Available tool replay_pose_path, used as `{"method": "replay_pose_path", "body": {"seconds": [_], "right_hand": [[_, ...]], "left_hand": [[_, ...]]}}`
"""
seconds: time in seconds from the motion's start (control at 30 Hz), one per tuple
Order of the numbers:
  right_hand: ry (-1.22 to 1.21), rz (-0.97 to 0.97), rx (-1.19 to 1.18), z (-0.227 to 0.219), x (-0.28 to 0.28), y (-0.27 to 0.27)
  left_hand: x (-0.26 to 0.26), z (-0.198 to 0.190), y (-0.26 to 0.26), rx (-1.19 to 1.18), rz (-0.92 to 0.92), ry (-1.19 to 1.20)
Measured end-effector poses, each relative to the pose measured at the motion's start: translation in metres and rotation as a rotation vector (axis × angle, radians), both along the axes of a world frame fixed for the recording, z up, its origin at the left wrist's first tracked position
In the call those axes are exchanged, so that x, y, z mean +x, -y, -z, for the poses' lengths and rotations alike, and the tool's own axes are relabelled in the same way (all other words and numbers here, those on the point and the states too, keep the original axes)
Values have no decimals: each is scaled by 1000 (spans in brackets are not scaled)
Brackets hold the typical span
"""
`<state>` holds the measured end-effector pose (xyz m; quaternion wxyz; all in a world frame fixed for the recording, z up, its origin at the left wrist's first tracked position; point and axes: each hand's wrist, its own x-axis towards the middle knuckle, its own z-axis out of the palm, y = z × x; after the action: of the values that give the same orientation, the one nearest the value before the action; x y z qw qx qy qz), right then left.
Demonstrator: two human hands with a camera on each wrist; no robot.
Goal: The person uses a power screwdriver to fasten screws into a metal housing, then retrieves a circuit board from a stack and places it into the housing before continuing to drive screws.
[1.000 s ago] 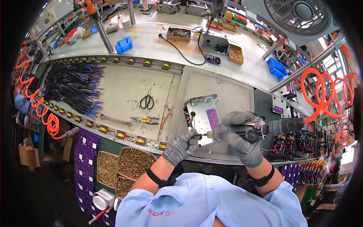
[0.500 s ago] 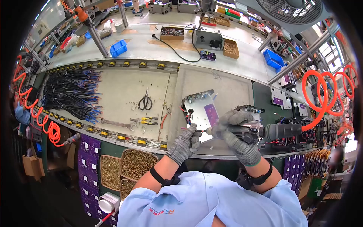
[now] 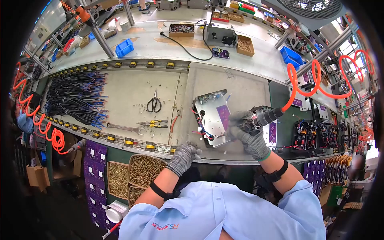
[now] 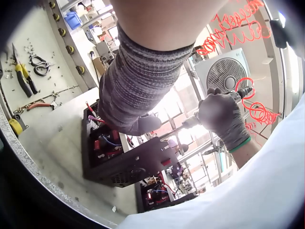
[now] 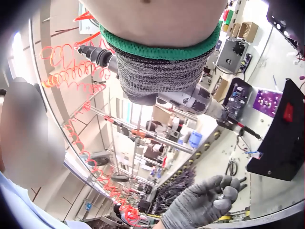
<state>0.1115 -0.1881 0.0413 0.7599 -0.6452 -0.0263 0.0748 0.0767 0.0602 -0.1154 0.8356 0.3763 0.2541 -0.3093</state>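
Observation:
My right hand point(image 3: 248, 136) grips a grey and black air screwdriver point(image 3: 262, 119), its rear joined to an orange coiled hose point(image 3: 296, 86). In the right wrist view the screwdriver's long bit point(image 5: 245, 129) reaches over the open metal case point(image 5: 281, 133). That case point(image 3: 212, 120) lies on the bench with a purple label, circuit parts and loose wires point(image 3: 206, 134) at its near left corner. My left hand point(image 3: 184, 158), in a grey knit glove, is at the bench's front edge, left of the case. Its fingers are curled, with a small shiny metal piece point(image 5: 221, 195) between them.
A second case point(image 3: 272, 130) stands right of the first. Pliers point(image 3: 154, 125), scissors point(image 3: 154, 105) and a wrench point(image 3: 126, 128) lie to the left, beyond them a pile of black cables point(image 3: 74, 98). Boxes of brass screws point(image 3: 146, 171) sit below the bench edge.
The right hand has drawn the screwdriver back and tilted its rear upward, away from the left hand. The left hand has moved left and toward the bench edge, uncovering the wires.

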Motion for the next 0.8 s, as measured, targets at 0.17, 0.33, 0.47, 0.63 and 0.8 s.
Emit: {"method": "replay_pose_path", "body": {"seconds": [0.17,0.33,0.47,0.63,0.8], "right_hand": [[16,18,-80,4,0,-6],[24,-47,-49,16,-4,-10],[163,-146,-168,21,-7,-11],[166,-191,-126,22,-6,-15],[190,-166,-89,24,-1,-16]], "left_hand": [[-2,-8,0,-34,30,6],[-3,-15,-5,-134,33,57],[-5,-28,-2,-144,37,55],[-10,-37,7,-79,154,156],[-15,-41,15,9,274,183]]}}
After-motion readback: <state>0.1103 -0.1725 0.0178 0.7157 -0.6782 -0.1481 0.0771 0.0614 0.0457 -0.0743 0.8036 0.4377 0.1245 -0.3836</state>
